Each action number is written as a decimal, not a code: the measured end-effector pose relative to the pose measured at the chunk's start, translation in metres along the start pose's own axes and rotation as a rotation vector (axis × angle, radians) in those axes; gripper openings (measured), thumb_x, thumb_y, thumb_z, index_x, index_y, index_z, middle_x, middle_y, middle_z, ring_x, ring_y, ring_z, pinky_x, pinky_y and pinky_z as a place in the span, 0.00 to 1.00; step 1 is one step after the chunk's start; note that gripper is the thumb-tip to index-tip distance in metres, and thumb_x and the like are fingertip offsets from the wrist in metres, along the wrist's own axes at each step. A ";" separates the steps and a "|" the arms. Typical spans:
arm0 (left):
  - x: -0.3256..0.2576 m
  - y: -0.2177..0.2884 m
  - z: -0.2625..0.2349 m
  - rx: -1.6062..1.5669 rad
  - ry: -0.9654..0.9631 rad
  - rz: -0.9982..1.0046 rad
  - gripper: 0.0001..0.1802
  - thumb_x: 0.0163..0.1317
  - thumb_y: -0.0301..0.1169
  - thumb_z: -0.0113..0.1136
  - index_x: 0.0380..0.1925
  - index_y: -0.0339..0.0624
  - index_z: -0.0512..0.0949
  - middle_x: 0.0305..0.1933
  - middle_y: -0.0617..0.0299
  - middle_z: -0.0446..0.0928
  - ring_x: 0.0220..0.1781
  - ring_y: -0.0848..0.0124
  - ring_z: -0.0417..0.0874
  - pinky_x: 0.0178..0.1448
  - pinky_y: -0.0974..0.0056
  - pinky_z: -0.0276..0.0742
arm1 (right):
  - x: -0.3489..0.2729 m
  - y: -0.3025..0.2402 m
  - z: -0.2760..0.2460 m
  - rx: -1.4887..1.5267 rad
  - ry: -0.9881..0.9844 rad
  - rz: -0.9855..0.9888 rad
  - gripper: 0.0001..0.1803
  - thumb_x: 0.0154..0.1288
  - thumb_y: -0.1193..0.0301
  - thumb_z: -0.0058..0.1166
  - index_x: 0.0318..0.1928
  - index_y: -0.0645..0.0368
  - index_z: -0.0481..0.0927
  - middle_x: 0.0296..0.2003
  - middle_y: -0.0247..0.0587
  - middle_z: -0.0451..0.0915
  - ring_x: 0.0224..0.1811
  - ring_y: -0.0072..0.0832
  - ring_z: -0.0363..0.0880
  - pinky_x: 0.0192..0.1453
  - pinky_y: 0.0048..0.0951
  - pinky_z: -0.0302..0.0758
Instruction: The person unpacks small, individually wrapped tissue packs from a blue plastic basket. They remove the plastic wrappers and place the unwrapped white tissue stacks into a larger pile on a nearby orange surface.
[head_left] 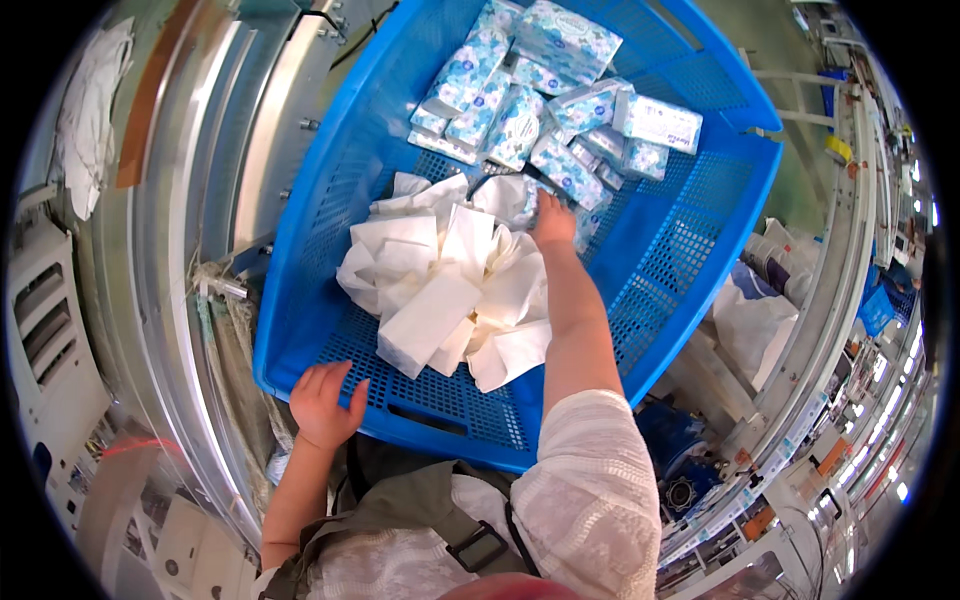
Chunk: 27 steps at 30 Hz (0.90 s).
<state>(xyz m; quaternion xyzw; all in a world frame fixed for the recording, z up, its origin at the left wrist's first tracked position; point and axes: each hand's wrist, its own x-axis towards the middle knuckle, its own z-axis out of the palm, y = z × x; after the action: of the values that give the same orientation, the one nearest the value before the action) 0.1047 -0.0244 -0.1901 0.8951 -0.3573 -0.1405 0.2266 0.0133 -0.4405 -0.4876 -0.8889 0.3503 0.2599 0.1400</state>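
Observation:
A large blue plastic basket (pixel 664 265) with perforated walls stands before me. In its far part lies a pile of tissue packs (pixel 515 125) in blue-and-white floral wrapping. A heap of loose white folded tissues (pixel 430 300) fills the nearer left part. My right hand (pixel 555 222) reaches deep into the basket, at the border between heap and pile. Its fingers are closed on a floral tissue pack (pixel 524 203), partly covered by white tissues. My left hand (pixel 325 405) lies at the basket's near left rim, holding nothing, its thumb apart from the fingers.
Metal rails (pixel 235 130) run along the left of the basket. To the right are a white plastic bag (pixel 755 325), a blue motor-like part (pixel 675 445) and a long metal conveyor frame (pixel 850 230). A white cloth (pixel 95 115) hangs at the far left.

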 end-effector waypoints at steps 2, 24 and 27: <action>-0.003 0.002 -0.003 -0.017 0.022 0.026 0.16 0.49 0.30 0.69 0.38 0.39 0.79 0.35 0.52 0.81 0.36 0.53 0.81 0.41 0.58 0.78 | -0.017 -0.007 -0.018 0.224 0.135 0.095 0.48 0.37 0.57 0.71 0.63 0.56 0.67 0.55 0.51 0.77 0.55 0.49 0.76 0.58 0.41 0.74; -0.049 0.122 -0.113 -0.885 0.098 0.051 0.36 0.56 0.36 0.68 0.63 0.39 0.65 0.55 0.54 0.72 0.55 0.62 0.73 0.60 0.59 0.69 | -0.442 -0.168 -0.256 1.674 -0.168 -0.623 0.47 0.61 0.69 0.62 0.73 0.57 0.46 0.64 0.54 0.62 0.64 0.37 0.64 0.66 0.37 0.65; -0.060 0.132 -0.157 -0.238 0.511 0.368 0.29 0.47 0.34 0.72 0.53 0.47 0.78 0.50 0.57 0.72 0.46 0.60 0.73 0.50 0.59 0.70 | -0.463 -0.171 -0.256 1.620 -0.031 -0.593 0.41 0.65 0.72 0.57 0.72 0.58 0.48 0.60 0.54 0.66 0.61 0.36 0.68 0.63 0.34 0.69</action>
<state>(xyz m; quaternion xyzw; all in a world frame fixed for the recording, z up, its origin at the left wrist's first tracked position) 0.0513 -0.0195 0.0164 0.7891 -0.4257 0.0907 0.4333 -0.0614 -0.1742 -0.0057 -0.5663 0.1791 -0.1053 0.7976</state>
